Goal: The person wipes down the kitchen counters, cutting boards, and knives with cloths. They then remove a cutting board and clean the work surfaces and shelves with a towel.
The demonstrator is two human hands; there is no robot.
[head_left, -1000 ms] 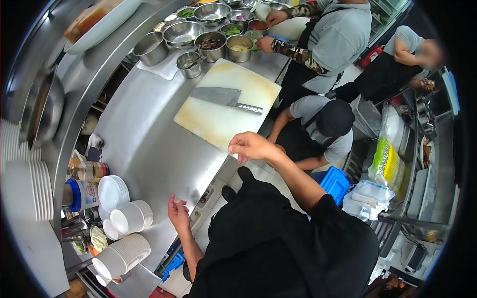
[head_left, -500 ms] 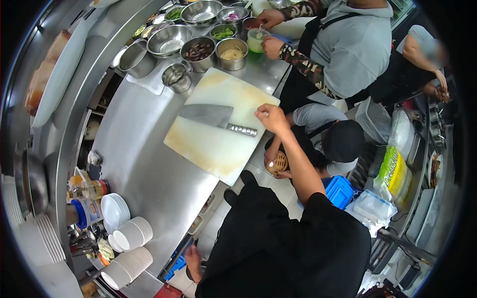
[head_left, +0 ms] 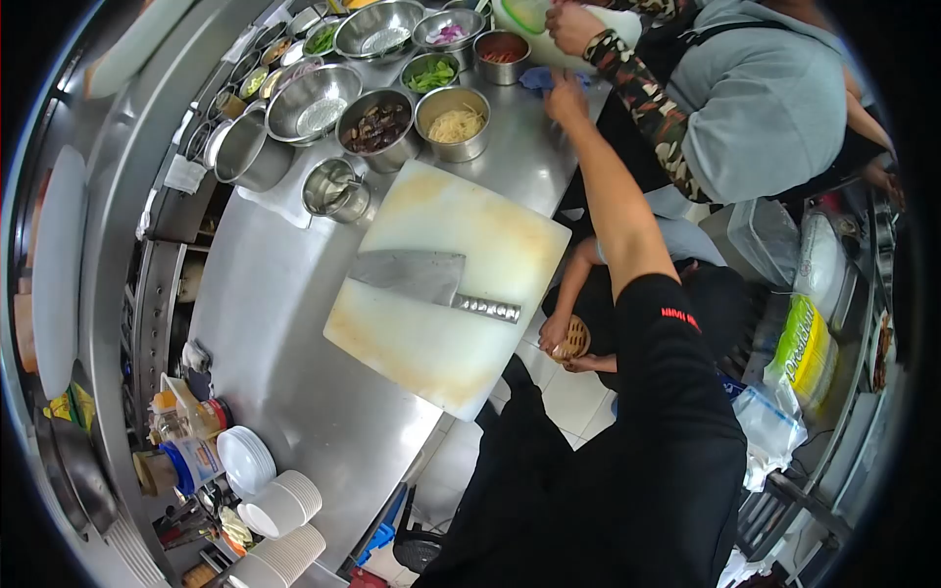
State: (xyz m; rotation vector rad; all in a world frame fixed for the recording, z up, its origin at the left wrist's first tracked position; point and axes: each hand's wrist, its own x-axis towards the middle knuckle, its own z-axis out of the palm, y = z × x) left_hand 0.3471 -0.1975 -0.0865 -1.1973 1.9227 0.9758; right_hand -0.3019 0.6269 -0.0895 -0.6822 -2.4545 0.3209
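- Blue cloth (head_left: 535, 78): upper middle of the frame, lying on the counter (head_left: 274, 328), which stretches down to the lower left.
- Cutting board (head_left: 436, 338): frame centre, with the cleaver (head_left: 412, 274) flat on it, untouched.
- Right hand (head_left: 566, 101): at the board's right edge half a second ago, now up at the cloth, so attention appears shifted there; how far its fingers are open, or whether they grip, I cannot tell.
- Left hand: out of view.

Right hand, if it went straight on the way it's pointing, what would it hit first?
Most likely the blue cloth on the counter, right at the front of the right hand. They may be touching; depth is hard to judge here.
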